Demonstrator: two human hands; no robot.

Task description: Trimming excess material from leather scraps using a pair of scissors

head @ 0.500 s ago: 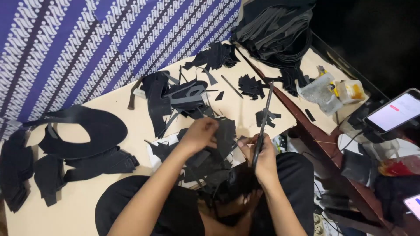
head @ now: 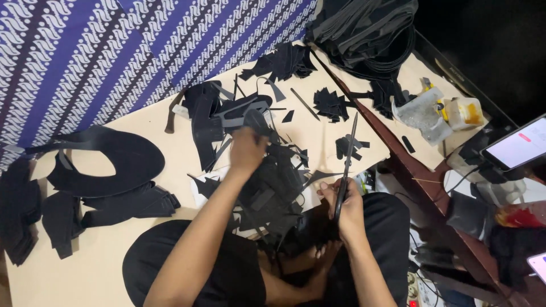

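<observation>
The right hand [head: 344, 207] grips long scissors [head: 347, 159] pointing to 12 o'clock; the left hand [head: 247, 150], blurred, seems to pinch a black offcut [head: 257, 120] on the counter [head: 187, 165].

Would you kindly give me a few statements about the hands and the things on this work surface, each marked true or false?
1. The right hand holds a pair of scissors with the blades pointing away from the person. True.
2. The left hand rests on the lit phone. False: it is on the heap of black cut pieces in the middle of the board; the phone lies far off at the right edge.
3. A large curved black piece lies on the pale board to the left of the left arm. True.
4. The cloth behind the board is plain red. False: the cloth is blue with a white pattern.
5. The scissors lie loose on the board. False: the right hand has them in its grip.
</observation>
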